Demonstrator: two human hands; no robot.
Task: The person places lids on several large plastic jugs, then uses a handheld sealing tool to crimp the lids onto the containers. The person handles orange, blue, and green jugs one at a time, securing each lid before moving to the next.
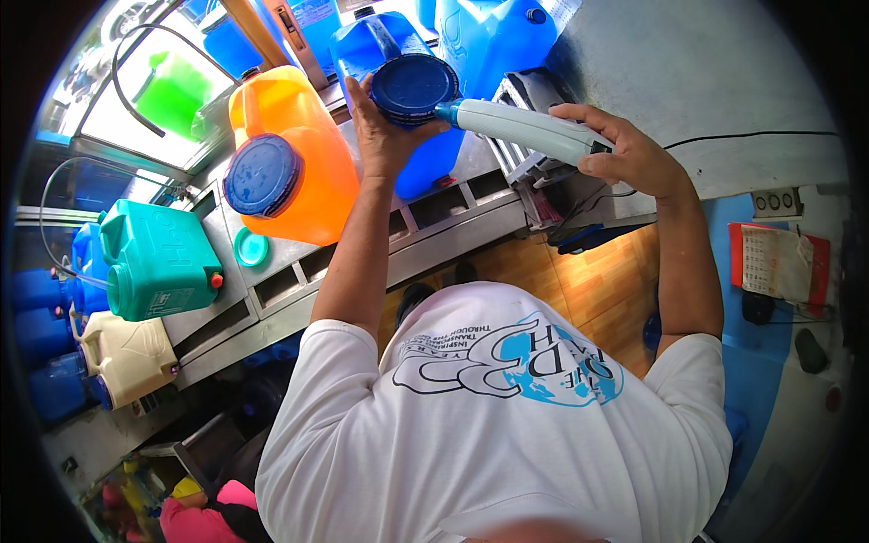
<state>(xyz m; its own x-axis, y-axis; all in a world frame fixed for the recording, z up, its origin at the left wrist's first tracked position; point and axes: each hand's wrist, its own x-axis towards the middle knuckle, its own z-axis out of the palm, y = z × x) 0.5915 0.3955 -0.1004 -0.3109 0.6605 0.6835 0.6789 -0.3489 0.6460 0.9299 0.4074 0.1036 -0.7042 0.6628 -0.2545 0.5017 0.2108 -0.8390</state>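
Note:
My left hand (382, 131) is curled round the near left side of a wide dark blue cap (415, 86). The cap sits on a translucent blue water jug (430, 161) on the metal counter. In my right hand (629, 149) is a light grey hand-held blower (525, 127), its blue nozzle against or very near the cap's right edge. My right fingers close round the blower's rear end. Left of the blue jug stands an orange jug (317, 136) with a similar blue cap (262, 175); my left forearm passes by its right side.
A teal jug (167, 258), a round teal lid (252, 246) and a beige jug (131, 357) are to the left. Another blue jug (493, 45) stands behind. A black cord (751, 136) crosses the grey surface at right. A person in pink (213, 511) is at lower left.

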